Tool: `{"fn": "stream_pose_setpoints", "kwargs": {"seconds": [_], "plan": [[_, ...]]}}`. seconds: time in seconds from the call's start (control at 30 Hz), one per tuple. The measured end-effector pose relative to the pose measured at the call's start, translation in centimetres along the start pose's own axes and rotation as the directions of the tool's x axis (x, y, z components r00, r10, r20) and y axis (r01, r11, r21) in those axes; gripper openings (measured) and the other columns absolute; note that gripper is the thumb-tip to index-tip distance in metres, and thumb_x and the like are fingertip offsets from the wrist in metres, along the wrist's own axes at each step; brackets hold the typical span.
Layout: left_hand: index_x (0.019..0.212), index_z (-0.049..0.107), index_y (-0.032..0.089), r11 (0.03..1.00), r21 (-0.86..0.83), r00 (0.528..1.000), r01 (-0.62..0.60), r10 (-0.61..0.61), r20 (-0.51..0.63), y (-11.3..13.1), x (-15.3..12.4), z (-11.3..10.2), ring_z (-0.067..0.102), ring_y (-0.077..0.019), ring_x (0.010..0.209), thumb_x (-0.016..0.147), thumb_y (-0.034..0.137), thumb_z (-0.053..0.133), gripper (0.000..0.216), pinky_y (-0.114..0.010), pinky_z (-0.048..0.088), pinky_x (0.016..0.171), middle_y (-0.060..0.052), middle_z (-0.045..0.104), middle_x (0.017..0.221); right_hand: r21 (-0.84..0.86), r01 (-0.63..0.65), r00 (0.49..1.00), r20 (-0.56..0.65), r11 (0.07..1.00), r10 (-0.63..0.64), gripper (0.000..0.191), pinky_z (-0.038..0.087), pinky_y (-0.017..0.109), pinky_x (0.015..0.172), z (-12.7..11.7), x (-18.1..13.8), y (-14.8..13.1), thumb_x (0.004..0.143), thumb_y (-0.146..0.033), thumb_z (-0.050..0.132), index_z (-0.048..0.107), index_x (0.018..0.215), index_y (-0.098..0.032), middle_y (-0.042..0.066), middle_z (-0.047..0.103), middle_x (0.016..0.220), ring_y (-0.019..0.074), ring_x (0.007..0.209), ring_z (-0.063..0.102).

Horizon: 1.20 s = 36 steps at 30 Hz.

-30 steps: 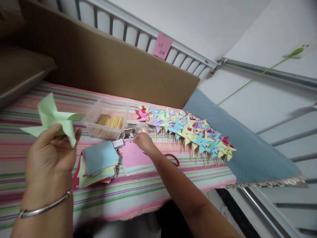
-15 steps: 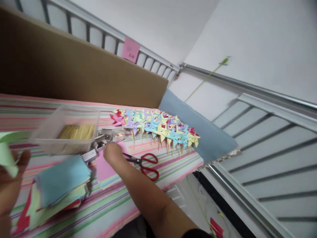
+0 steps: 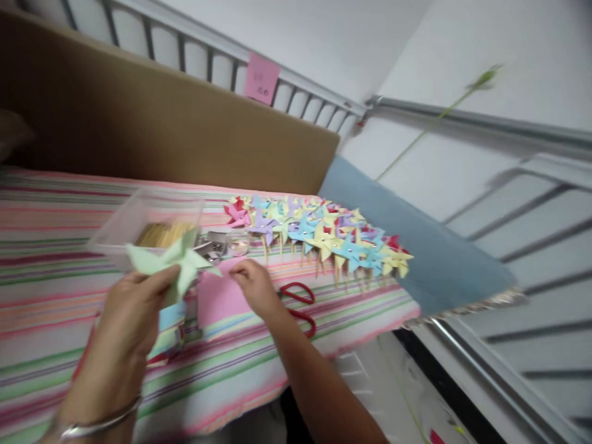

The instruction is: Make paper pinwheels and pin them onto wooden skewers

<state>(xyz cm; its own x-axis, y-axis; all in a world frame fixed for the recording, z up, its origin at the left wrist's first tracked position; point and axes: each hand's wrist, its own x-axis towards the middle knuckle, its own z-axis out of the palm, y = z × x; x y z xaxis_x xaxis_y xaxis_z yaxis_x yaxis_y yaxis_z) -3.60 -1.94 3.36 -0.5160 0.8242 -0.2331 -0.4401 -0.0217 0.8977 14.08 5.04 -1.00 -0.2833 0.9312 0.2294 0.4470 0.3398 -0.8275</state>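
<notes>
Left hand (image 3: 132,308) has swung back to centre, fingers pinching green pinwheel (image 3: 178,262) above pink paper (image 3: 217,299). Right hand (image 3: 254,287) just beside it, fingers bunched narrow, contents unclear. Prob. mid-assembly; next move needs both hands meeting at pinwheel's centre.

The pale green paper pinwheel (image 3: 178,262) has four folded blades meeting at its middle, their tips pointing outward. It is pinched at its lower blade by the left hand (image 3: 132,308), held tilted above the striped surface. The pink paper sheet (image 3: 217,299) lies flat on a thin stack of coloured sheets, toward the surface's front edge, around its middle.
</notes>
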Motion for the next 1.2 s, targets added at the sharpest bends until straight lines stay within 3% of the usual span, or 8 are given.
{"fn": "stream_pose_setpoints", "kwargs": {"seconds": [0.07, 0.17, 0.27, 0.37, 0.5, 0.7, 0.97, 1.2], "plan": [[0.068, 0.066, 0.011, 0.997, -0.001, 0.997, 0.082, -0.082, -0.005, -1.2, -0.6, 1.4, 0.060, -0.0148, 0.058, 0.045, 0.022, 0.080, 0.029, -0.024, 0.046, 0.055, -0.003, 0.069, 0.066, 0.156, -0.012, 0.998, -0.063, 0.988, 0.022, 0.008, 0.049, 0.031, 0.076, -1.4, -0.2, 0.1, 0.077, -0.019, 0.057, 0.064, 0.073, -0.020, 0.003, 0.067, 0.082, 0.0177, 0.079, 0.063], [0.075, 0.070, 0.012, 0.997, 0.026, 0.996, 0.079, -0.080, 0.036, -2.8, -1.0, 2.7, 0.061, -0.0162, 0.059, 0.048, 0.023, 0.080, 0.032, -0.025, 0.045, 0.055, -0.004, 0.071, 0.070, 0.269, 0.064, 0.989, -0.143, 0.961, -0.026, 0.004, 0.041, 0.037, 0.096, -3.7, -0.2, -0.5, 0.075, -0.023, 0.062, 0.064, 0.072, -0.021, 0.006, 0.066, 0.108, 0.0215, 0.106, 0.058], [0.076, 0.071, 0.013, 0.993, 0.071, 0.993, 0.095, -0.100, 0.063, -4.1, -1.0, 3.6, 0.060, -0.0153, 0.058, 0.051, 0.025, 0.080, 0.029, -0.024, 0.044, 0.055, -0.004, 0.071, 0.069, 0.334, 0.040, 0.996, -0.084, 0.942, -0.013, 0.004, 0.027, 0.042, 0.109, -5.3, -0.3, -1.6, 0.076, -0.023, 0.063, 0.066, 0.073, -0.022, 0.005, 0.052, 0.137, 0.0229, 0.129, 0.044], [0.077, 0.072, 0.013, 0.992, 0.091, 0.993, 0.085, -0.092, 0.079, -5.3, -0.9, 4.7, 0.059, -0.0144, 0.058, 0.053, 0.025, 0.080, 0.027, -0.024, 0.045, 0.058, -0.004, 0.071, 0.070, 0.380, 0.005, 0.999, 0.037, 0.925, -0.021, 0.005, 0.023, 0.041, 0.112, -5.6, -0.6, -2.0, 0.076, -0.020, 0.063, 0.066, 0.074, -0.023, 0.003, 0.043, 0.146, 0.0213, 0.136, 0.036], [0.081, 0.072, 0.014, 0.996, 0.070, 0.993, 0.052, -0.059, 0.100, -6.5, -0.9, 6.2, 0.061, -0.0155, 0.063, 0.054, 0.024, 0.081, 0.030, -0.026, 0.047, 0.062, -0.004, 0.072, 0.074, 0.362, -0.026, 0.993, 0.119, 0.932, -0.019, 0.005, 0.022, 0.039, 0.112, -5.1, -0.8, -1.4, 0.077, -0.021, 0.063, 0.068, 0.076, -0.022, 0.004, 0.039, 0.148, 0.0206, 0.140, 0.030], [0.082, 0.073, 0.015, 0.999, 0.034, 0.991, 0.025, -0.029, 0.131, -7.7, -1.1, 7.7, 0.063, -0.0158, 0.068, 0.053, 0.025, 0.083, 0.033, -0.027, 0.048, 0.068, -0.004, 0.073, 0.080, 0.231, -0.025, 0.995, 0.096, 0.973, 0.003, 0.009, 0.022, 0.040, 0.113, -5.7, -0.9, -0.2, 0.078, -0.017, 0.062, 0.069, 0.078, -0.022, 0.005, 0.039, 0.148, 0.0199, 0.142, 0.025], [0.083, 0.074, 0.017, 0.999, 0.037, 0.987, 0.024, -0.029, 0.160, -7.5, -2.1, 7.9, 0.064, -0.0168, 0.071, 0.054, 0.025, 0.082, 0.031, -0.026, 0.048, 0.067, -0.004, 0.074, 0.082, 0.236, -0.055, 0.995, 0.099, 0.970, 0.032, 0.008, 0.027, 0.047, 0.109, -5.6, -1.0, 0.1, 0.077, -0.020, 0.063, 0.070, 0.076, -0.023, 0.005, 0.045, 0.142, 0.0236, 0.139, 0.030], [0.081, 0.073, 0.014, 0.998, 0.048, 0.990, 0.043, -0.049, 0.131, -6.6, -2.1, 7.4, 0.061, -0.0153, 0.064, 0.054, 0.025, 0.081, 0.030, -0.026, 0.046, 0.062, -0.003, 0.073, 0.074, 0.237, -0.041, 0.996, 0.081, 0.971, 0.023, 0.004, 0.028, 0.043, 0.109, -5.0, -0.9, -0.4, 0.076, -0.023, 0.063, 0.067, 0.075, -0.023, 0.006, 0.049, 0.139, 0.0233, 0.136, 0.036]]}}
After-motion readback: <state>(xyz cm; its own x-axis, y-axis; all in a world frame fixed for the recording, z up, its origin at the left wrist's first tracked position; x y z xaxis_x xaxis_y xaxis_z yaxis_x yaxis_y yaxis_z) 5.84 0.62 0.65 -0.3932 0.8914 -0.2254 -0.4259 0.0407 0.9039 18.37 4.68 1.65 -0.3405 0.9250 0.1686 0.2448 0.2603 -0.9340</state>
